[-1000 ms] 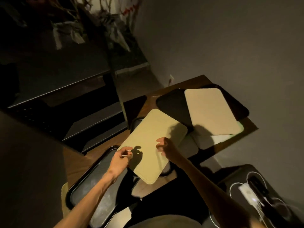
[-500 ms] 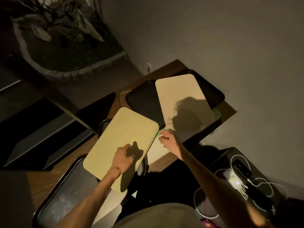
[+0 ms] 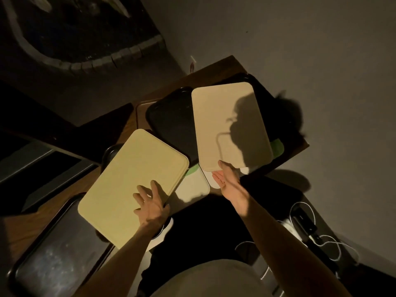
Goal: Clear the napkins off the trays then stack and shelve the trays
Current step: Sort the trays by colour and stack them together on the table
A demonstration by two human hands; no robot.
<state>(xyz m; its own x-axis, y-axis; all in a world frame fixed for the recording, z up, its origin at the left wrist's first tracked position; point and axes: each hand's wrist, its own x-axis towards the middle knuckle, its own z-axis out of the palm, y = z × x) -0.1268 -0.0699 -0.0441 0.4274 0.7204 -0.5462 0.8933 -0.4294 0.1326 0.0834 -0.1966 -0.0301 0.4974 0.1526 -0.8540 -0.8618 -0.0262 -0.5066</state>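
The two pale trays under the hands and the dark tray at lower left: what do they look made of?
Yellow tray and beige tray: likely moulded plastic, matte, with rounded corners and raised rims. Dark tray: probably plastic too, scuffed, with a dull whitish sheen; too dim to be sure.

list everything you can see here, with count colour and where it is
yellow tray: 1, pale yellow, upside down, centre left, under the left hand
beige tray: 1, cream, upside down, centre right, near edge at the right hand
black trays: at least 2, one between the pale trays, one bottom left
green and white trays: partly hidden, count unclear, beneath the pale trays
table: 1, brown wood, under everything
white cable: coiled, on the floor, lower right
left hand: flat on the yellow tray, fingers spread
right hand: open, at the beige tray's near edge
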